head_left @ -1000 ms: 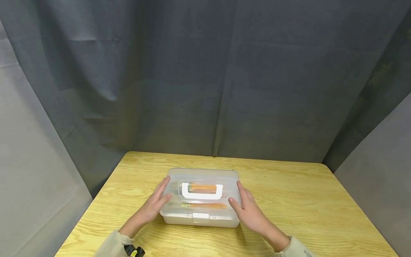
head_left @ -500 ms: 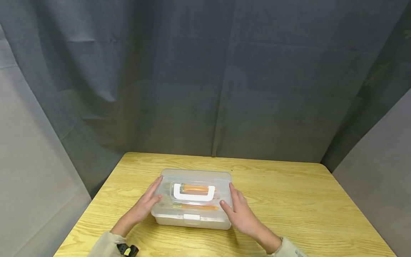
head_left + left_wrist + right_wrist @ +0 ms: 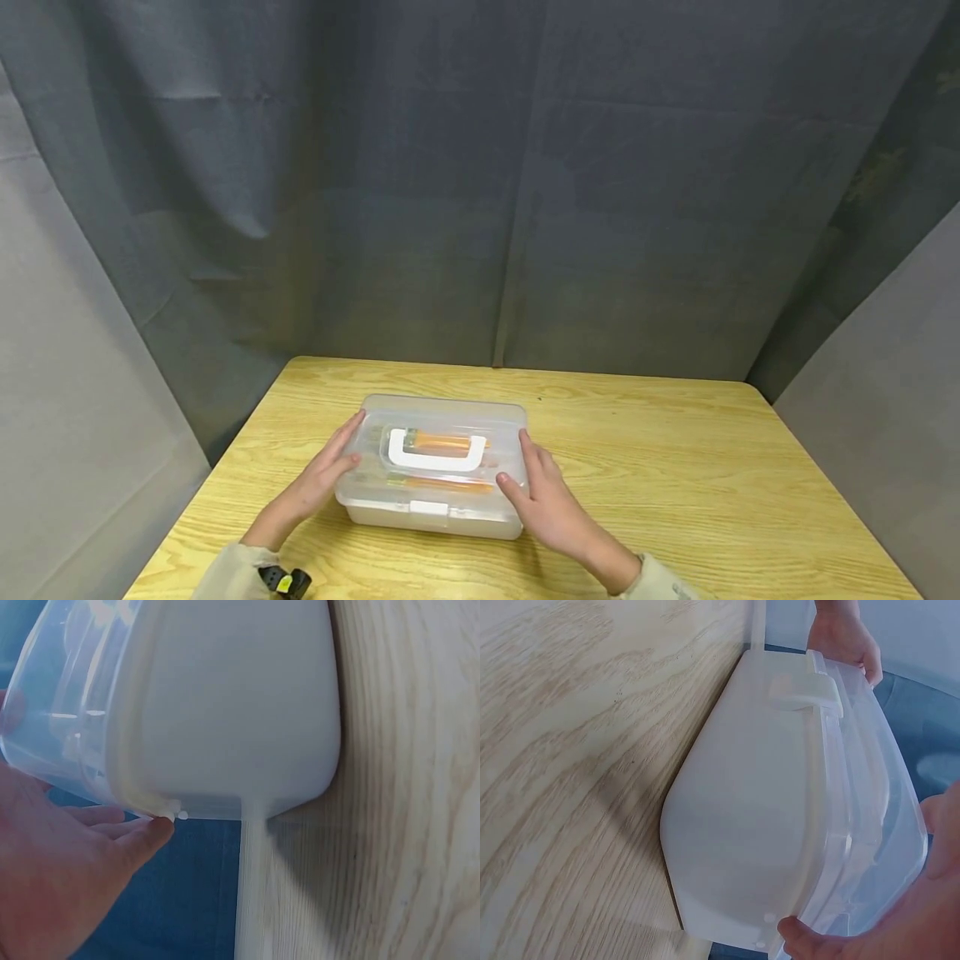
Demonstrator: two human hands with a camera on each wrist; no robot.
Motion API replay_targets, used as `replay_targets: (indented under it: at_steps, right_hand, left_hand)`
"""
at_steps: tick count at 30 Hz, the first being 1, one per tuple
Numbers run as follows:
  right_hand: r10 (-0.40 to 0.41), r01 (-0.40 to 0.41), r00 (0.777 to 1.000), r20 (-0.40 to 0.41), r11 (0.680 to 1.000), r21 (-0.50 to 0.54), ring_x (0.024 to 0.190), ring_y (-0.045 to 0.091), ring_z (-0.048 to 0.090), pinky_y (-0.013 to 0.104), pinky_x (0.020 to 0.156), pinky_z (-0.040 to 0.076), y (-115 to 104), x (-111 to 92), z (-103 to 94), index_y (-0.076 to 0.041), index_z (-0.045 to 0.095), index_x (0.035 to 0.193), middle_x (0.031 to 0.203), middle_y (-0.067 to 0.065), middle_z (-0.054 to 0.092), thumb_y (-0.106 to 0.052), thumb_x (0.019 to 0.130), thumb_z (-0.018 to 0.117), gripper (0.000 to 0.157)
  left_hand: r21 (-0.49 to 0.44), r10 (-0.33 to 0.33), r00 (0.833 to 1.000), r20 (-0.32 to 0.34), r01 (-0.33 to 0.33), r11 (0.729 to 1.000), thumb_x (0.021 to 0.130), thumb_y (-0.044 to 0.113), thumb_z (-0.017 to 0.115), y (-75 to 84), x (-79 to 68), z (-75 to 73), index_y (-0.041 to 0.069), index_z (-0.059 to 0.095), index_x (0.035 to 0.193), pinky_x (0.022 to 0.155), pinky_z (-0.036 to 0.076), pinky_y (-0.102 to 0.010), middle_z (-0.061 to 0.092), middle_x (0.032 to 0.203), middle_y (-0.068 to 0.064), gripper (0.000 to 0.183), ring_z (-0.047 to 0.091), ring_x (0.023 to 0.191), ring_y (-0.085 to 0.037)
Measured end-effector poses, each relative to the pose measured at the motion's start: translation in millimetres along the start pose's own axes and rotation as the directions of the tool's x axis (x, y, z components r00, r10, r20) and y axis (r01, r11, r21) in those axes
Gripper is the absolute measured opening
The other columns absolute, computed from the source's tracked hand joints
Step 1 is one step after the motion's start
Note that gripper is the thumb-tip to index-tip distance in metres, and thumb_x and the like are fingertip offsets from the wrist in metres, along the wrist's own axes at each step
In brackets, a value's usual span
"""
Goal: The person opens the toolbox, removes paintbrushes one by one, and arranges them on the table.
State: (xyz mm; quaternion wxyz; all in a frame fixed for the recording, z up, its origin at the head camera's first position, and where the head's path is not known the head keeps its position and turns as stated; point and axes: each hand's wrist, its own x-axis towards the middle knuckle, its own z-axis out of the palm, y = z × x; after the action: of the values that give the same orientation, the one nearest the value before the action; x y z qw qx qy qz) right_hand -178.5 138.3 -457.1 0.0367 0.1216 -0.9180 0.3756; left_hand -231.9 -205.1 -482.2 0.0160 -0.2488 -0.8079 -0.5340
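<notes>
A translucent white plastic storage box [image 3: 390,518] with a clear lid [image 3: 450,412] stands closed on the wooden table, seen in all views. On the lid lies a white carrying handle [image 3: 437,464], and a white latch [image 3: 429,507] fastens the front. Orange sticks with greenish ends [image 3: 450,486] show through the lid. My left hand [image 3: 318,482] grips the left end of the box, thumb on the lid's top, fingers at its rim. The right hand [image 3: 549,508] holds the opposite end the same way. In the right wrist view, a right fingertip touches the rim near the corner.
The box rests on a light wood-grain table [image 3: 675,483]. Behind the table hangs a dark grey curtain [image 3: 420,183], with pale grey panels [image 3: 82,333] at both sides. A black wristband [image 3: 285,582] is on my left wrist.
The box has slid leftward across the table, with both hands moving along with it. Their hold on its two ends looks the same, and the lid stays closed.
</notes>
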Motion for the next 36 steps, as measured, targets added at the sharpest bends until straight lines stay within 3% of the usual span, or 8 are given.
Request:
replay_targets:
  at_steps: [9,12,17,20,23,28,32,36]
  right_hand:
    - [0.002,-0.006,0.998,0.057,0.998,0.065,0.128,0.042,0.037,0.054,0.099,0.036,-1.1,0.2,-4.9,-0.004,0.014,0.151,0.147,0.027,0.026,-0.048,0.095,0.049,0.079]
    - [0.018,-0.023,0.998,0.058,0.995,0.095,0.125,0.034,0.041,0.048,0.096,0.042,0.1,-3.4,-11.7,-0.006,0.024,0.150,0.143,0.020,0.034,-0.045,0.094,0.055,0.075]
    - [-0.047,0.050,0.998,-0.051,0.998,0.041,0.094,0.016,0.053,0.029,0.074,0.048,0.4,-11.2,-22.0,-0.013,0.060,0.114,0.104,-0.001,0.055,-0.031,0.087,0.068,0.033]
    - [-0.129,0.131,0.990,-0.063,0.991,0.032,0.073,0.008,0.053,0.022,0.060,0.046,0.3,-16.5,-25.6,-0.017,0.063,0.085,0.081,-0.009,0.056,-0.021,0.086,0.070,0.008]
    - [-0.172,0.171,0.985,0.009,0.984,0.058,0.063,0.002,0.052,0.021,0.055,0.047,0.9,-22.8,-25.5,-0.018,0.066,0.073,0.074,-0.011,0.062,-0.020,0.089,0.066,0.016]
    - [-0.162,0.129,0.963,0.216,0.978,0.162,0.071,0.002,0.059,0.023,0.061,0.049,3.1,-29.3,-17.1,-0.012,0.075,0.085,0.082,-0.004,0.071,-0.029,0.095,0.058,0.026]
    - [-0.098,-0.035,0.916,0.389,0.946,0.322,0.087,0.015,0.064,0.030,0.070,0.053,3.5,-31.1,-3.8,-0.005,0.071,0.108,0.097,0.007,0.071,-0.030,0.096,0.055,0.032]
    - [-0.031,-0.261,0.854,0.520,0.838,0.479,0.092,0.028,0.063,0.041,0.074,0.053,2.8,-32.9,13.6,0.004,0.062,0.119,0.102,0.013,0.067,-0.027,0.098,0.052,0.038]
  left_hand:
    - [-0.023,0.006,1.000,0.010,-0.006,1.000,0.098,0.009,0.037,0.8,-0.1,-5.0,-0.004,0.012,0.149,0.101,0.000,-0.068,0.005,0.152,-0.031,0.058,0.000,0.136,-0.051]
    - [-0.019,-0.002,1.000,0.013,0.002,1.000,0.098,0.009,0.036,1.7,0.0,-4.6,-0.004,0.012,0.149,0.101,0.001,-0.068,0.005,0.152,-0.031,0.058,0.000,0.136,-0.051]
    - [-0.024,-0.016,1.000,0.014,0.016,1.000,0.096,0.008,0.035,2.3,0.5,-3.4,-0.004,0.012,0.149,0.102,0.002,-0.068,0.005,0.152,-0.031,0.059,0.001,0.136,-0.051]
    - [-0.032,-0.016,1.000,0.017,0.017,0.999,0.096,0.007,0.035,2.3,0.9,-3.2,-0.003,0.011,0.149,0.103,0.001,-0.067,0.005,0.152,-0.029,0.060,0.000,0.137,-0.049]
    - [-0.033,-0.019,1.000,0.024,0.019,0.999,0.096,0.006,0.034,2.2,1.1,-3.6,-0.003,0.011,0.150,0.103,0.001,-0.067,0.005,0.153,-0.029,0.059,0.000,0.138,-0.048]
    - [-0.029,-0.036,0.999,0.024,0.036,0.999,0.095,0.005,0.034,3.4,1.0,-3.7,-0.001,0.010,0.150,0.104,0.000,-0.066,0.003,0.154,-0.027,0.061,-0.001,0.139,-0.047]
    - [-0.021,-0.043,0.999,0.014,0.044,0.999,0.094,0.005,0.035,5.4,1.3,-3.3,0.000,0.011,0.151,0.104,0.000,-0.066,0.002,0.154,-0.026,0.062,-0.002,0.139,-0.046]
    - [-0.027,-0.048,0.999,0.009,0.049,0.998,0.098,0.011,0.037,5.8,1.3,-2.8,0.000,0.014,0.150,0.104,0.000,-0.066,0.004,0.154,-0.026,0.059,-0.001,0.139,-0.045]
